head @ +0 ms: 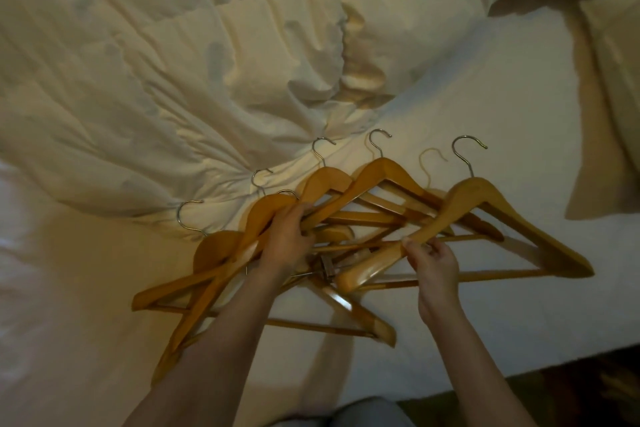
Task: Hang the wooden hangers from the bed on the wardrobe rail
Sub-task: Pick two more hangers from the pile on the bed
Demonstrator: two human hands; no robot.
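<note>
A: Position check. Wooden hangers (346, 218) lie in a loose overlapping heap on the bed (519, 115), near its front edge, just below the rumpled duvet (173, 63). Hooks fan out toward the duvet.

B: Hands?

A: Left hand (289, 239) is closed around the shoulders of several hangers in the middle of the heap. Right hand (434, 265) pinches the left arm of the rightmost hanger (485, 205), fingers curled over, thumb under. That one sits on top of the rest.

B: Wardrobe rail?

A: Not in view. Nothing hung yet, by my reading; this looks like the gathering step.

B: Risks from here?

A: Tangling, mostly. Bars and hooks cross each other, so lifting the left bunch may drag neighbours along and drop them at the bed edge. One hook (189, 218) rests on the duvet and could snag the fabric. There seems to be a metal clip (327, 265) under the pile, though it is dim and I can't be sure; it might catch a bar.

B: And the right grip?

A: Off-centre, so that hanger will likely swing when raised.
</note>
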